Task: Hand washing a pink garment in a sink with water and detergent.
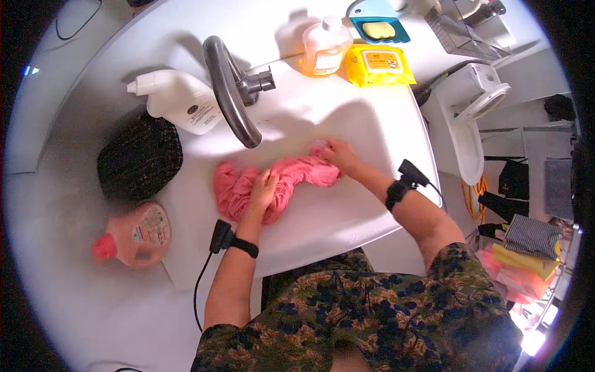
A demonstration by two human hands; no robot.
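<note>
A bunched pink cloth [292, 173] lies in the white basin of the sink [320, 214]. My left hand [264, 188] grips its thick left part, fingers sunk into the folds. At the cloth's upper right end, my right hand [341, 156] holds a pinched bit of the fabric. Between the two hands the cloth stretches in a loose twist. Above the basin, the dark curved faucet [232, 93] reaches over the cloth's far side. Whether water runs from it cannot be made out.
Left of the basin are a white bottle [186, 102], a black textured item [142, 160] and a pink detergent jug [144, 235]. Behind it stand an orange liquid bottle [327, 46], a yellow wipes pack [380, 65] and a soap dish [402, 36]. A toilet [469, 153] is at right.
</note>
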